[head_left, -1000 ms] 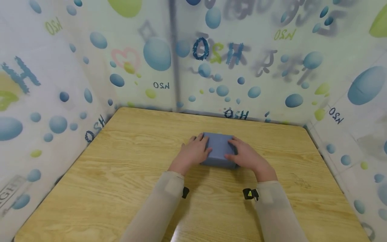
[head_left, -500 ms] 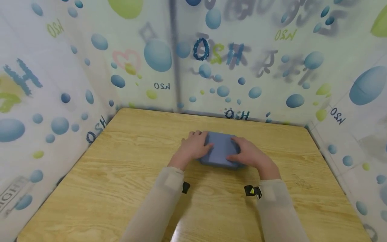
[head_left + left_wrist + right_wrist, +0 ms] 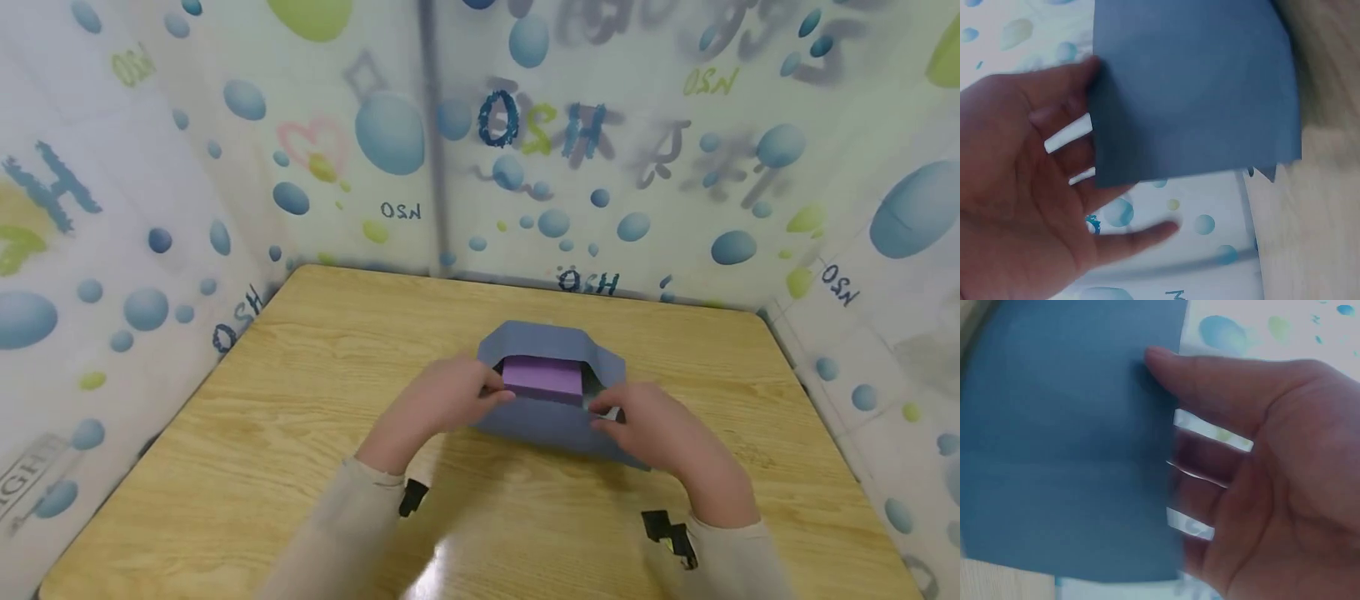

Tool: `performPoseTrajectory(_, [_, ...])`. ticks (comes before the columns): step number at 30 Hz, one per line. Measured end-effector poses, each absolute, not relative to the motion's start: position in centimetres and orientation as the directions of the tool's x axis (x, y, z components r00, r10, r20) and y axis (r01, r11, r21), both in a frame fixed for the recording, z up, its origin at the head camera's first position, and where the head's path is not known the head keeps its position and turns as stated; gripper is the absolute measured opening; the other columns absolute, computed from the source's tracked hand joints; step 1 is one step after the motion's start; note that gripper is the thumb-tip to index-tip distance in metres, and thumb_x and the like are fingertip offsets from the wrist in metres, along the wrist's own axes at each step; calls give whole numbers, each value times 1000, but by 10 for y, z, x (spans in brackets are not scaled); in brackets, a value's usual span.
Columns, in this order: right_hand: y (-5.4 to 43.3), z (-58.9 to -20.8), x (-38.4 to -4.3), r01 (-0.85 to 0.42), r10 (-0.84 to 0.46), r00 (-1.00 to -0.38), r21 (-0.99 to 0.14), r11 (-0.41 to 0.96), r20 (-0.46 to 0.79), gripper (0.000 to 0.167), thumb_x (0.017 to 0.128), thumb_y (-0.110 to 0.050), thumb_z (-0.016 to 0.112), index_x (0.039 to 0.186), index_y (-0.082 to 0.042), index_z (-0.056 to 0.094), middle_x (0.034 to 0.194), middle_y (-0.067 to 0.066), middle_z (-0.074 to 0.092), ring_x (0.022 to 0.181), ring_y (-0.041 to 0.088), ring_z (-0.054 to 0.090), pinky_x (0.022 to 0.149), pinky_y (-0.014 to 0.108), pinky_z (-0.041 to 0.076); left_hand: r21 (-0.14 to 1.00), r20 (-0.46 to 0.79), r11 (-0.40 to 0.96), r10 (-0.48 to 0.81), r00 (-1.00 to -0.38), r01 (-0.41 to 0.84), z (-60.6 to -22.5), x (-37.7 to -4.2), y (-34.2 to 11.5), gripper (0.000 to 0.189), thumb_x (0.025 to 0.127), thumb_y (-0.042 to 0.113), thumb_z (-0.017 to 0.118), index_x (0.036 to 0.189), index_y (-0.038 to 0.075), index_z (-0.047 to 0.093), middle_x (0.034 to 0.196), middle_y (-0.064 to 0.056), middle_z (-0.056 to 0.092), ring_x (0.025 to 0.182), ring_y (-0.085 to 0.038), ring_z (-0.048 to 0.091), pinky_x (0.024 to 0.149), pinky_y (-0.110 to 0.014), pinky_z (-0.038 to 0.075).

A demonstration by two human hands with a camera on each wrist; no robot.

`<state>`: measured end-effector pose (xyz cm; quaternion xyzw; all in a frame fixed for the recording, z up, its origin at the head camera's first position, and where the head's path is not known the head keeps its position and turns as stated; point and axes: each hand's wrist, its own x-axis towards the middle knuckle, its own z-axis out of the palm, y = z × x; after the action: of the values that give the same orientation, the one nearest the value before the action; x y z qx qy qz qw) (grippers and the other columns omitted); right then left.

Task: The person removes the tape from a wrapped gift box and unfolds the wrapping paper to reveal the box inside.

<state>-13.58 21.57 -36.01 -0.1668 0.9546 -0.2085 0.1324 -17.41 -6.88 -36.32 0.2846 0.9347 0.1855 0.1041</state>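
Note:
A sheet of blue paper [image 3: 543,427] lies partly unfolded around a purple box [image 3: 543,375] in the head view. Its far part folds over the back of the box, and its near flap is pulled toward me. With thumb and fingers, my left hand [image 3: 453,396] pinches the flap's left edge. On the opposite edge, my right hand [image 3: 656,425] pinches the same flap. Both wrist views show blue paper [image 3: 1197,94] between thumb and fingers, the thumb on the near face and most fingers behind. The lower part of the box is hidden by the flap.
The paper and box rest on a wood-grain table [image 3: 300,417]. A white wall covering [image 3: 637,100] with blue and green bubbles encloses the back and sides. A black wrist strap piece [image 3: 667,533] hangs below the right wrist.
Earlier both hands rested on the sides of the folded blue paper. The paper has opened out and its near flap has come toward me with the hands, uncovering the purple box.

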Motion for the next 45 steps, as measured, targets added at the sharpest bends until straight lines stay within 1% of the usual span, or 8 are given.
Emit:
performPoseTrajectory(2, [216,-362,-125,-267,-403,-887,-459,847,-226,15,99,-17,76,112,-12,81,106,-2,79,84,9,66,72,33,57,466,-119,726,619,-777,507,-364,-163,-81,55,110,39,60,62,24,39,58,9,26,56,-8,26,65,-33,38])
performPoseTrajectory(4, [217,-366,-114,-288,-441,-858,-465,837,-263,12,98,-25,78,106,-17,81,103,-7,77,83,5,63,71,30,54,499,-145,694,658,-739,520,-367,-153,-91,55,111,38,59,62,23,38,58,10,25,56,-7,25,63,-28,33])
performPoseTrajectory(6, [217,-373,-105,-330,-495,-819,-467,820,-289,14,98,-34,77,102,-21,81,104,-10,75,87,6,65,75,31,56,477,-161,680,690,-706,557,-372,-144,-98,46,109,36,61,67,21,54,62,11,42,58,-5,39,60,-26,39])
performPoseTrajectory(10, [214,-391,-93,-448,-566,-771,-383,808,-293,24,99,-39,75,110,-18,80,122,2,74,112,23,71,94,44,60,271,-211,745,664,-718,609,-389,-128,-104,32,102,43,71,119,17,77,122,-1,75,110,-21,71,95,-39,59])
performPoseTrajectory(12, [211,-400,-89,-463,-541,-787,-295,836,-297,37,98,-39,77,123,-12,76,139,13,68,126,36,67,101,55,58,155,-240,783,621,-746,602,-399,-121,-103,55,96,48,78,141,18,68,153,-8,62,139,-32,60,113,-53,52])
performPoseTrajectory(15, [207,-413,-84,-421,-458,-828,-183,889,-322,67,91,-42,83,143,-5,63,159,26,51,142,49,53,107,69,50,66,-276,815,570,-774,576,-412,-116,-98,73,90,52,82,151,19,60,166,-11,48,152,-36,48,121,-63,42])
performPoseTrajectory(19, [206,-425,-81,-375,-407,-843,-157,913,-352,85,87,-45,86,152,-2,54,166,29,40,149,51,45,108,74,45,7,-282,811,563,-777,585,-424,-112,-94,77,86,54,84,151,20,60,166,-10,47,151,-35,49,120,-66,42])
performPoseTrajectory(45, [233,-431,-91,-397,-473,-802,-265,879,-365,87,82,-34,92,152,1,54,165,29,42,147,52,48,112,71,45,-113,-249,778,581,-775,619,-424,-108,-73,79,80,65,85,143,21,66,155,-10,58,135,-32,62,113,-59,51])
